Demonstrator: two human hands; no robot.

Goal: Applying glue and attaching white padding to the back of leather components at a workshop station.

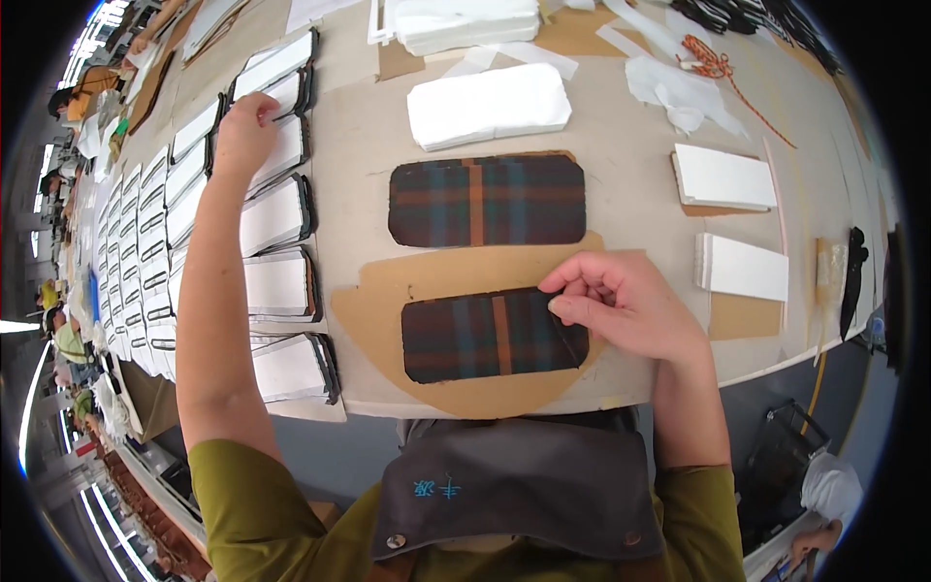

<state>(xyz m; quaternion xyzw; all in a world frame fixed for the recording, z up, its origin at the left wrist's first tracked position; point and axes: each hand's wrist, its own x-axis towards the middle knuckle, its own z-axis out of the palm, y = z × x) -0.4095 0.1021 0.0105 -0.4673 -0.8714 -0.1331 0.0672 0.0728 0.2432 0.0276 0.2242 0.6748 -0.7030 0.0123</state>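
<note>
My right hand (621,306) pinches the upper right part of the nearer dark plaid fabric piece (451,339), between thumb and index finger. A crease runs across the piece close to that hand. This piece lies on a brown paper sheet (378,281) at the table's near edge. A second plaid piece (432,204), with an orange stripe, lies just beyond. Far to the left, my left hand (247,131) reaches among rows of white pieces with dark edges (274,218). Its fingers are closed against one of them, and what is between them is hidden.
A white stack (490,105) lies beyond the plaid pieces, with a larger one (465,24) behind. Two smaller white stacks (745,267) sit at the right. Orange cord (706,60) and scraps lie at the far right. Other people (73,339) are along the left.
</note>
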